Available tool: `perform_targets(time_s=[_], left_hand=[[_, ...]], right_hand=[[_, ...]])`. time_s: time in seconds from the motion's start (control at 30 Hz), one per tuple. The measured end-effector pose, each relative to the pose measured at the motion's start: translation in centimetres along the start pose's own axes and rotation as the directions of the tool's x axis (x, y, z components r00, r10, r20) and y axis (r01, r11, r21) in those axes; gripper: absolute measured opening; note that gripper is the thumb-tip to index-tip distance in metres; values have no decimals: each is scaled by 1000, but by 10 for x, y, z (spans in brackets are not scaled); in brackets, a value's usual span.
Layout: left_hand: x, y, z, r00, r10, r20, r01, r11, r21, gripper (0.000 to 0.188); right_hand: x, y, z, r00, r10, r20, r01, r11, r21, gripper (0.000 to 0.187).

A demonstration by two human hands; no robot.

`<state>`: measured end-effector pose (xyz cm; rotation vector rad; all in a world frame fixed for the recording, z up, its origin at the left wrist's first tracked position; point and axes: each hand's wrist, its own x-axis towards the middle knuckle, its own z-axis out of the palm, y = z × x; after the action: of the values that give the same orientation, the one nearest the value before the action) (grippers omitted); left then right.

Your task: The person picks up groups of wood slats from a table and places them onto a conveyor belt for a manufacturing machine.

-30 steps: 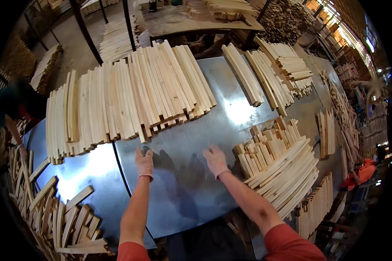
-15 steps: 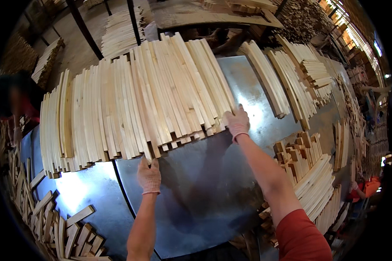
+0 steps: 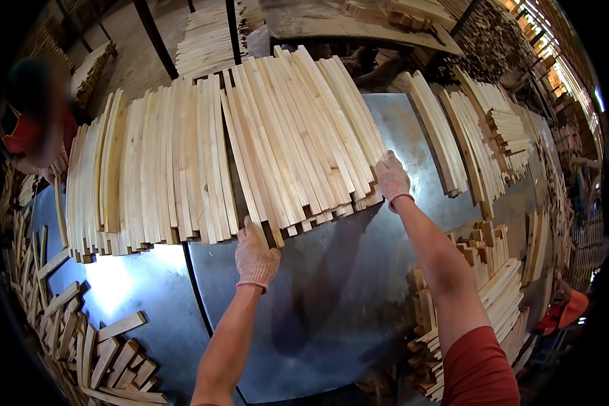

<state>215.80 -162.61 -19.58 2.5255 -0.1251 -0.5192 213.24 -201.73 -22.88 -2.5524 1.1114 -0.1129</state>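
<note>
Left hand (image 3: 256, 256), gloved, touching near ends of wooden strips (image 3: 298, 135), fingertips meeting dark gap that is splitting row; cannot tell whether it is pinching. Right hand (image 3: 393, 177), also gloved, resting against row's right edge, near its front corner; cannot tell how far fingers are closing. Strips lying side by side across far part of metal table (image 3: 304, 298), right-hand group sitting between both hands. Loose wood pieces (image 3: 122, 360) heaping at lower left. Co-worker (image 3: 20, 139) standing beyond row's left end.
</note>
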Motion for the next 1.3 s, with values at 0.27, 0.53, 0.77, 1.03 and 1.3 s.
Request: perform_targets(time_s=[0.27, 0.53, 0.77, 1.03, 1.3], left_hand=[[-3, -24, 15, 980, 119, -159, -134, 988, -83, 96], [-88, -89, -4, 976, 204, -79, -212, 971, -111, 91], [-184, -151, -23, 973, 227, 48, -226, 974, -22, 85], [-337, -219, -19, 972, 229, 60, -230, 973, 4, 79], [-518, -278, 21, 985, 175, -6, -174, 983, 50, 70]], right_hand=[[-13, -3, 5, 982, 187, 21, -188, 970, 152, 66], [-166, -7, -28, 920, 390, 20, -385, 898, 214, 58], [-325, 43, -25, 846, 525, 93, -533, 836, 127, 77], [-491, 75, -63, 709, 625, 327, -678, 732, 68, 86], [-642, 176, -69, 803, 499, 327, -568, 806, 166, 81]])
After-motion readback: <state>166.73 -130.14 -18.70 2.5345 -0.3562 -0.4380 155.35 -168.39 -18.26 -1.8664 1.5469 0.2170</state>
